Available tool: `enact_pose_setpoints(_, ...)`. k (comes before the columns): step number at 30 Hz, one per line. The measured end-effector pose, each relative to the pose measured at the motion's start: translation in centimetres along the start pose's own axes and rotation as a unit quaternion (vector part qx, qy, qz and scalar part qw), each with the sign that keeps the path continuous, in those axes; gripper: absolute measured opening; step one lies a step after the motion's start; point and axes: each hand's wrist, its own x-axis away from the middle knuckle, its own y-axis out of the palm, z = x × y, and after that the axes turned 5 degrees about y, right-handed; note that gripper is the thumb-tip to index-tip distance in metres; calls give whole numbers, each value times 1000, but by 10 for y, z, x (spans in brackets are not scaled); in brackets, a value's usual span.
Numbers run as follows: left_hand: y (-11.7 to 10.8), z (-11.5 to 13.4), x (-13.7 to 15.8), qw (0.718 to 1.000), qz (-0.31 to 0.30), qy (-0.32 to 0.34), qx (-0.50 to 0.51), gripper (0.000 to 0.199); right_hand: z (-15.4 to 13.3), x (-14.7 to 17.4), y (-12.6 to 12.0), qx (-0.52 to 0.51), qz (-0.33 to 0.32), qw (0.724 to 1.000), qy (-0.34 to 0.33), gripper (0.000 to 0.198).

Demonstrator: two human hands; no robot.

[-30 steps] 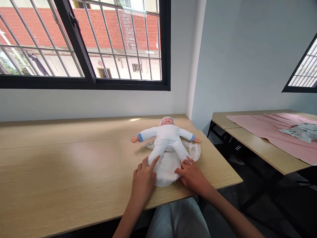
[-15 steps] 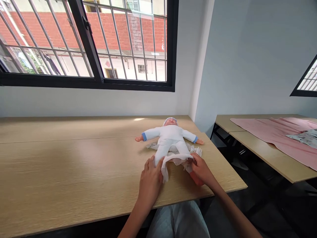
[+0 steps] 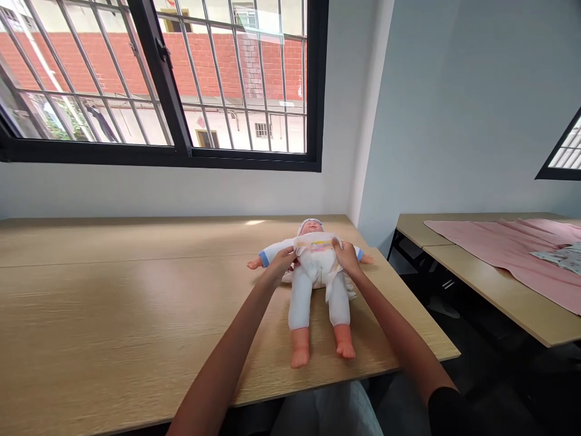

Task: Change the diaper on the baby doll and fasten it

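A baby doll [image 3: 299, 309] in a white suit with blue cuffs lies on its back, head toward the wall and bare feet toward me. Over its belly and between its legs runs a white diaper [image 3: 319, 260] with a coloured printed band at the waist. My left hand [image 3: 282, 265] pinches the diaper's front edge at one side of the waist. On the opposite side my right hand [image 3: 345, 254] grips the other front corner, thumb on top. Part of the diaper's back shows beneath the doll's hips.
The doll lies on a wooden table [image 3: 136, 321] whose right edge is close by. A second table [image 3: 485, 284] on the right bears a pink cloth [image 3: 490, 242] and a patterned cloth [image 3: 563, 257]. Behind stands a barred window [image 3: 236, 91].
Both hands have carried the diaper's front from near the doll's shins up over its belly. The doll's legs and feet now show in full.
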Motion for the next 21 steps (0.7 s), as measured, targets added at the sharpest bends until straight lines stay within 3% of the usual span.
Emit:
enact_pose_setpoints(4,-6,-20,-14,998,-13,-30,54,32,16,-2,6,51,34,998,-1,53)
enact_pose_setpoints(8,-7,-31,-13,999,29,-2,25,39,30,0,6,13,16,1000,21,55)
enact_pose_setpoints(13,5,-24,-2,995,55,50,-65,53,38,-1,7,-68,-15,994,90,59)
enact_pose_setpoints(18,20,-14,9,975,109,80,-176,41,35,-3,5,-137,-62,984,97,55)
enact_pose_setpoints(21,18,-15,10,985,99,57,-129,39,37,-4,5,-164,-78,978,105,50)
